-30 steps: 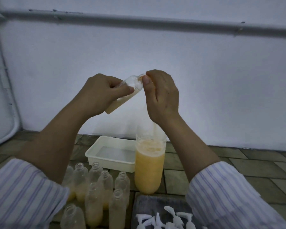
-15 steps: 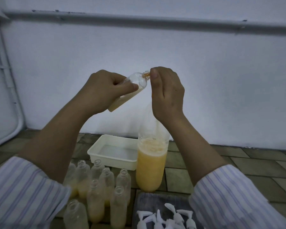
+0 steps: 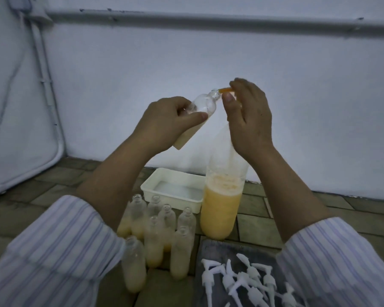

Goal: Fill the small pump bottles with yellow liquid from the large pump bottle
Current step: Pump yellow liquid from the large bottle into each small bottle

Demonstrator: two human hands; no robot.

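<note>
Topping up another small one

Left hand (image 3: 164, 122) grips the small bottle (image 3: 200, 114) tilted so its neck meets the orange nozzle (image 3: 225, 90) the right hand (image 3: 248, 116) pinches, above the large bottle (image 3: 222, 209).

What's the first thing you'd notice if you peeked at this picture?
Two hands held up in the middle: the left hand grips a tilted small bottle, and the right hand holds an orange nozzle at its mouth. Below stands a large bottle of yellow liquid, with a cluster of small open bottles left of it.

Left hand (image 3: 164, 122) grips tilted small bottle (image 3: 200, 114) at orange spout (image 3: 225, 90).
</note>
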